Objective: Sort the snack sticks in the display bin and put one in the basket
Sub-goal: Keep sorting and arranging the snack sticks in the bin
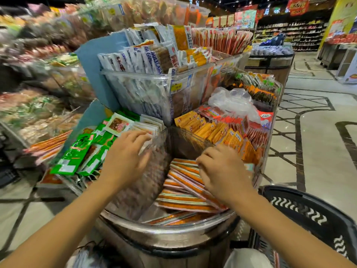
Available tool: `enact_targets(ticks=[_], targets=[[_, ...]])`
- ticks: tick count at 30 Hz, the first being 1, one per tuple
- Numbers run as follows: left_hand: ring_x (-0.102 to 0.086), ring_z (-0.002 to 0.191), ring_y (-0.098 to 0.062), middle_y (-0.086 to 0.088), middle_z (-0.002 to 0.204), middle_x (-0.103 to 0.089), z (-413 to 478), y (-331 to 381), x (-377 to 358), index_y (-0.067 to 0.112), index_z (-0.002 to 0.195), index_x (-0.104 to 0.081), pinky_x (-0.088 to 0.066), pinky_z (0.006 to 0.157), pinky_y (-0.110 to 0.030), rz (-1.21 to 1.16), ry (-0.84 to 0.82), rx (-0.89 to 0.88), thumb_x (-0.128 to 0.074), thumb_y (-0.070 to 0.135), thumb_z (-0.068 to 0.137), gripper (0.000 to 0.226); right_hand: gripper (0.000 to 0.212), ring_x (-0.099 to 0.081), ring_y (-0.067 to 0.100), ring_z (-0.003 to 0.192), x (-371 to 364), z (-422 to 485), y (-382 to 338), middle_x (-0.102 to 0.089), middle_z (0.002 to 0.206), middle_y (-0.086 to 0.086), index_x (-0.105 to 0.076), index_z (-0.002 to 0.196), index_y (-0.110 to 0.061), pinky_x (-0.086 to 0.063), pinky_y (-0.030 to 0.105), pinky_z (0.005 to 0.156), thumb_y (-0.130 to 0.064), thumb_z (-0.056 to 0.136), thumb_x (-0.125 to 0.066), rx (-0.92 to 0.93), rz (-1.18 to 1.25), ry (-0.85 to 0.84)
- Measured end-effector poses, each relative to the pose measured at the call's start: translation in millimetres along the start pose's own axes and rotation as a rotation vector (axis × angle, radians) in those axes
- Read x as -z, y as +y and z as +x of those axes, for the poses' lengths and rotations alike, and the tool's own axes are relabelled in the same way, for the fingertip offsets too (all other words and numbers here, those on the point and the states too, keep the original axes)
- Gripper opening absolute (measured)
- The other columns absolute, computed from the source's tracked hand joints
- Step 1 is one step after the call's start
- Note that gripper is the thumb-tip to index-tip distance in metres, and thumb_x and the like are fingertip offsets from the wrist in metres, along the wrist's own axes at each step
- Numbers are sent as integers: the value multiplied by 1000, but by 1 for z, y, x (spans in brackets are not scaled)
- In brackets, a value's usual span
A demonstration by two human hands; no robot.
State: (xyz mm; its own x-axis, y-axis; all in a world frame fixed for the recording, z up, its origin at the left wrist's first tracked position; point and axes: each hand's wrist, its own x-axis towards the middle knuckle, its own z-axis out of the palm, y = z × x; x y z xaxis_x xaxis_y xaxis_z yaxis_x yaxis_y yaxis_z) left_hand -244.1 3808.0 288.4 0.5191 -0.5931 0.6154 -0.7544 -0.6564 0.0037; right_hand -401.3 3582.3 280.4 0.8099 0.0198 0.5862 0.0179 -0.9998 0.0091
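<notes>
Snack sticks (183, 202) lie flat, stacked in the near compartment of the display bin (173, 228), long axes roughly left to right, some slanted. Right grip (222, 171) sits right on them, fingers bent; we cannot tell if it pinches one. Left grip (125, 157) is loose and spread, fingertips on white packets (152, 123). Basket (309, 215) is just right. We count a dozen-odd sticks (inexact), one bin, one basket.

On my feed I log:
- green packets (77, 153) heaped at lower left, several tilted
- yellow-orange packets (210, 130) standing in rows at right, with red packets (257, 134) just beside them
- a crumpled clear plastic bag (231, 101) behind those
- white packets (135, 62) upright on the upper tier
- a yellow price label (176, 86) below them
- a blue card panel (92, 60) at their left
- stocked shelves (289, 33) far back
- patterned tiled floor (318, 142)
</notes>
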Motion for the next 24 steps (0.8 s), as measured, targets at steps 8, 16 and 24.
enact_targets(ticks=[8,16,24], targets=[[-49,132,-26,-4,143,-55,-18,-21,-16,15,132,-59,-41,111,-43,-97,-137,156,-49,47,92,52,22,-65,27,95,-55,56,-86,-72,103,1,-70,108,-29,-55,37,78,-30,86,-71,347,200,-837],[-46,134,-24,-4,147,-52,-19,-22,-18,15,136,-57,-39,114,-44,-74,-150,170,-46,47,93,54,41,-62,36,113,-129,40,-123,-64,129,14,-61,132,-13,-54,42,92,-22,92,-63,617,-25,-1119],[-45,134,-23,-3,147,-51,-19,-25,-20,16,135,-55,-39,112,-44,-76,-151,174,-37,51,93,58,49,-55,44,121,-155,28,-122,-57,136,23,-51,135,-4,-47,49,103,-25,93,-64,619,2,-996]])
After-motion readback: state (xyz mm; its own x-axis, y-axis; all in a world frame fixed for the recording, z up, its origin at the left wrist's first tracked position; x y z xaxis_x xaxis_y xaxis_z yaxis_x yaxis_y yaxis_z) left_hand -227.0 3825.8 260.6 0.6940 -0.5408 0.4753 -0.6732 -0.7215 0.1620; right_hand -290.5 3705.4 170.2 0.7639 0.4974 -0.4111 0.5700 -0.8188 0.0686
